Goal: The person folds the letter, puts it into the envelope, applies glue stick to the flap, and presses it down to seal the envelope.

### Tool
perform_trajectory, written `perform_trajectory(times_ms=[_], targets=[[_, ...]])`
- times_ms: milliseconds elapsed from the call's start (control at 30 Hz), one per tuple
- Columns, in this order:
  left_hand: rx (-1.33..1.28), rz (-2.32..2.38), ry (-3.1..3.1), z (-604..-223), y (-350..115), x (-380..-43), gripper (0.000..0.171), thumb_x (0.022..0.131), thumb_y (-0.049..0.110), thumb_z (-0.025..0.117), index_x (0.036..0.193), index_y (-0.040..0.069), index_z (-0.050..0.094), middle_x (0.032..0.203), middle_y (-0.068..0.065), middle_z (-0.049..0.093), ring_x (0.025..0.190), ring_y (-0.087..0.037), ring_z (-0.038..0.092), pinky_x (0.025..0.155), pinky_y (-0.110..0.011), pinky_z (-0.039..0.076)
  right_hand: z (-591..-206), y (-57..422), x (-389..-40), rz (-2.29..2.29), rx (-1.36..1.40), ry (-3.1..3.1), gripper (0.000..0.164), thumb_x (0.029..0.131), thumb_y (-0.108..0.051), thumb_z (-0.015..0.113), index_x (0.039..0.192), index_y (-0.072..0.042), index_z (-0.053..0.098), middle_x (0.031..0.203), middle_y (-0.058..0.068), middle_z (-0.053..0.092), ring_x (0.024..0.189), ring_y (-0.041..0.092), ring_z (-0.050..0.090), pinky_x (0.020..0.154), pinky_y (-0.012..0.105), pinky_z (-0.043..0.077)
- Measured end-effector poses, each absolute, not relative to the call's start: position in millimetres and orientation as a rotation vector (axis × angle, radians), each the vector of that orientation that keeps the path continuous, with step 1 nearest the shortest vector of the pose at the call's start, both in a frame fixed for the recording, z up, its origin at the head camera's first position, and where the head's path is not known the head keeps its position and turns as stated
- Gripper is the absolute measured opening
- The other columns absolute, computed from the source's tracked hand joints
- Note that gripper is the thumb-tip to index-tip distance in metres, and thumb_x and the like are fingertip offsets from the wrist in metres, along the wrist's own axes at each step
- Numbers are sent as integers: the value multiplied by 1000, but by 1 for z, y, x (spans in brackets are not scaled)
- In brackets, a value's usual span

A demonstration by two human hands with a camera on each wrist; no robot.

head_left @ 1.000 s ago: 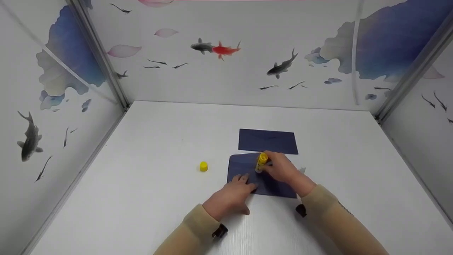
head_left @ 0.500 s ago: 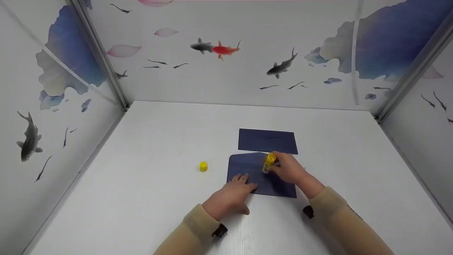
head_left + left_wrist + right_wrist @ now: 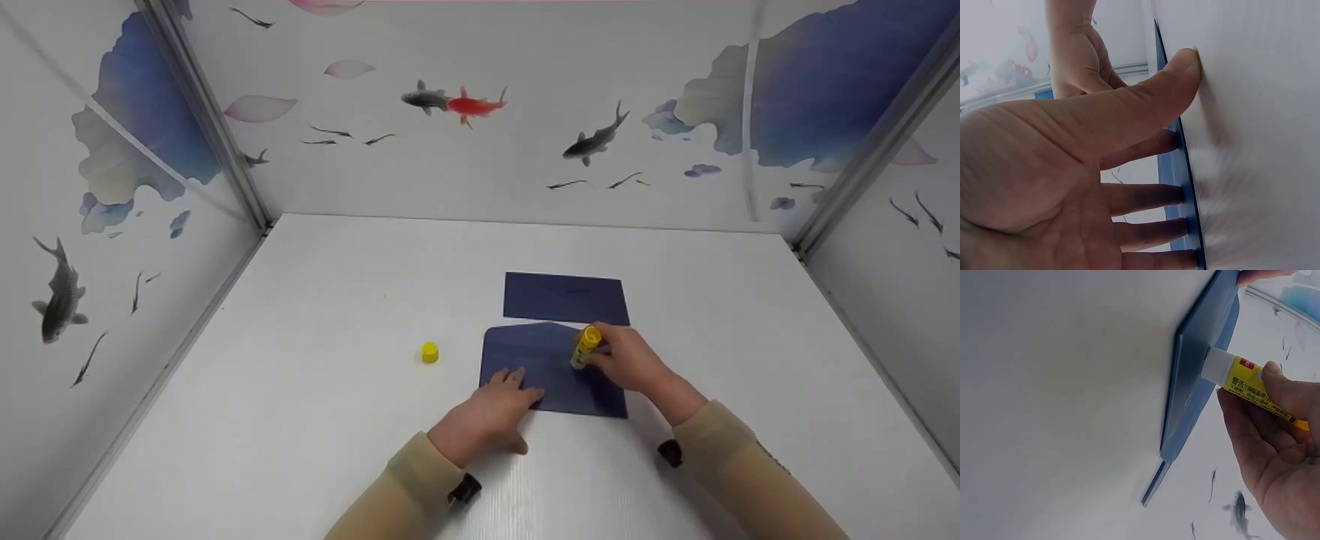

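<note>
My right hand (image 3: 634, 360) grips a yellow glue stick (image 3: 586, 346), its white end down against a dark blue envelope (image 3: 517, 349) whose flap is unfolded toward the back. In the right wrist view the glue stick (image 3: 1249, 382) leans between thumb and fingers, its white end touching the envelope (image 3: 1196, 365). My left hand (image 3: 484, 420) lies with fingers spread on the envelope's near left part. Seen from the left wrist, the fingertips (image 3: 1171, 194) press on the envelope and the thumb reaches down to the table beside it.
A second dark blue envelope (image 3: 566, 298) lies just behind the first. The yellow cap (image 3: 430, 352) stands on the white table (image 3: 337, 300) to the left. White panels printed with fish (image 3: 592, 142) enclose the table at the back and both sides.
My right hand has slid the glue stick rightward across the envelope. My left hand has kept its place, and the envelopes and cap lie as before.
</note>
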State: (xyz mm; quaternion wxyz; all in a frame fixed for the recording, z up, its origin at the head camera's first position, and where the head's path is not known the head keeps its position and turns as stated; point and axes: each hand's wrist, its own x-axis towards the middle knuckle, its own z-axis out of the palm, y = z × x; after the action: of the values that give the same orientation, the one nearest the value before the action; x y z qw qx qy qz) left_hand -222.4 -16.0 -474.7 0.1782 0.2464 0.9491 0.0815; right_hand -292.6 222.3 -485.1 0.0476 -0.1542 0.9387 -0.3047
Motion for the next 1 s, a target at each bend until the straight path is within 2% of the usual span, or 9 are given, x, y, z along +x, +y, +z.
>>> perform_trajectory(times_ms=[1000], targets=[[750, 174, 2712, -474, -16, -220, 81, 81, 34, 88, 152, 22, 51, 165, -13, 38, 152, -36, 37, 121, -45, 41, -481, 260, -285, -947, -446, 2874, 24, 94, 1, 70, 117, -1, 66, 116, 19, 71, 113, 40, 68, 98, 54, 57]])
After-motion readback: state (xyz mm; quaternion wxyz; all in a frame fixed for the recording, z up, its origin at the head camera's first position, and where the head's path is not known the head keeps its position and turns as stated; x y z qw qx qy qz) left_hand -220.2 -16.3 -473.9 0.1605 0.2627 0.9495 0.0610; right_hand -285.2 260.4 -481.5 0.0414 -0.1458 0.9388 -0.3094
